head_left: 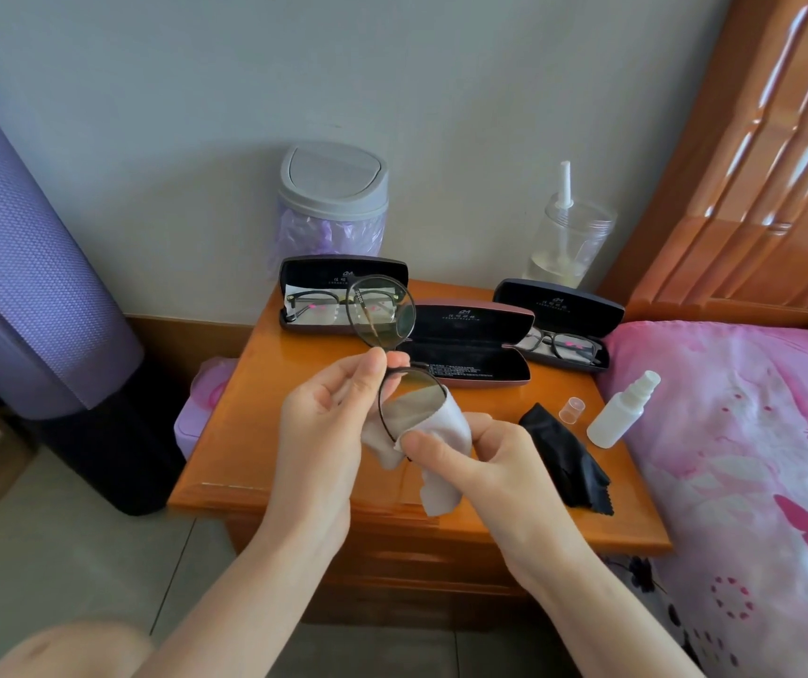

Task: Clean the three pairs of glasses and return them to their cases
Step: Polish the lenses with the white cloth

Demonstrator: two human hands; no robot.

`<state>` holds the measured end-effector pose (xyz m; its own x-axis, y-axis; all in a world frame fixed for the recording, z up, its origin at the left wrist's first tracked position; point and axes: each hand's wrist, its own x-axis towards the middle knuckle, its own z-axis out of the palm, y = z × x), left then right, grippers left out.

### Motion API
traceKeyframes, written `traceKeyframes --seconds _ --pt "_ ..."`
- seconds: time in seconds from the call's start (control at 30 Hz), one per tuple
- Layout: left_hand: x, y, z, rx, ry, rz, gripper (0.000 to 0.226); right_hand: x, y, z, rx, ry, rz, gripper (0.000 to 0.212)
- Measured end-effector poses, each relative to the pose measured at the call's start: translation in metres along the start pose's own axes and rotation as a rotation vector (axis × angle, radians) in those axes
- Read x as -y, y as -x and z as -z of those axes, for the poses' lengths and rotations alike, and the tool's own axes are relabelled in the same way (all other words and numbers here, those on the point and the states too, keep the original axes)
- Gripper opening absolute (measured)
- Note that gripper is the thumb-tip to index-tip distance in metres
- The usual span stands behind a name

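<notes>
Over the orange table (255, 433), the left hand (328, 413) pinches the glasses (382, 313) at the bridge, the right hand (494, 462) squeezes the pale cloth (441, 491) round one lens — rub softly (both sides), don't bend the frame.

The bench's (255, 433) back is barred by three open cases (470, 357) and its right by a black cloth (563, 457), cap (571, 409) and spray bottle (619, 415); the front-left is left bare.
</notes>
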<state>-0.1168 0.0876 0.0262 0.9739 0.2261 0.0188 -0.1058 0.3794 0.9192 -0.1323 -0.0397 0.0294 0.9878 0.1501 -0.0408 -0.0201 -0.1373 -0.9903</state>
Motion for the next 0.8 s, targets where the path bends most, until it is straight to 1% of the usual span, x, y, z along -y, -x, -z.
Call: traceKeyframes --seconds 0.1,0.2,0.27,0.4,0.5,0.67,0.8 --pt "0.000 0.001 -0.001 0.002 -0.002 0.005 0.022 0.000 -0.001 -0.001 0.007 -0.026 -0.031 0.005" --pt "0.002 0.001 -0.001 0.016 -0.051 0.001 0.025 -0.001 -0.004 -0.007 -0.018 -0.088 -0.074 0.019" --pt "0.003 0.002 -0.001 0.049 -0.102 -0.015 0.026 0.000 -0.006 -0.011 -0.047 -0.125 -0.095 0.022" --pt "0.004 0.003 0.000 0.106 -0.178 -0.029 0.030 0.004 -0.012 -0.015 -0.111 -0.226 -0.103 0.021" --pt "0.005 0.002 0.001 0.114 -0.201 -0.030 0.031 0.005 -0.013 -0.016 -0.147 -0.278 -0.128 0.020" --pt "0.006 -0.001 0.002 0.113 -0.140 0.004 0.025 0.006 -0.012 -0.014 -0.229 -0.321 -0.165 0.024" --pt "0.004 -0.002 0.002 0.117 -0.096 0.017 0.023 0.006 -0.011 -0.010 -0.247 -0.318 -0.148 0.017"
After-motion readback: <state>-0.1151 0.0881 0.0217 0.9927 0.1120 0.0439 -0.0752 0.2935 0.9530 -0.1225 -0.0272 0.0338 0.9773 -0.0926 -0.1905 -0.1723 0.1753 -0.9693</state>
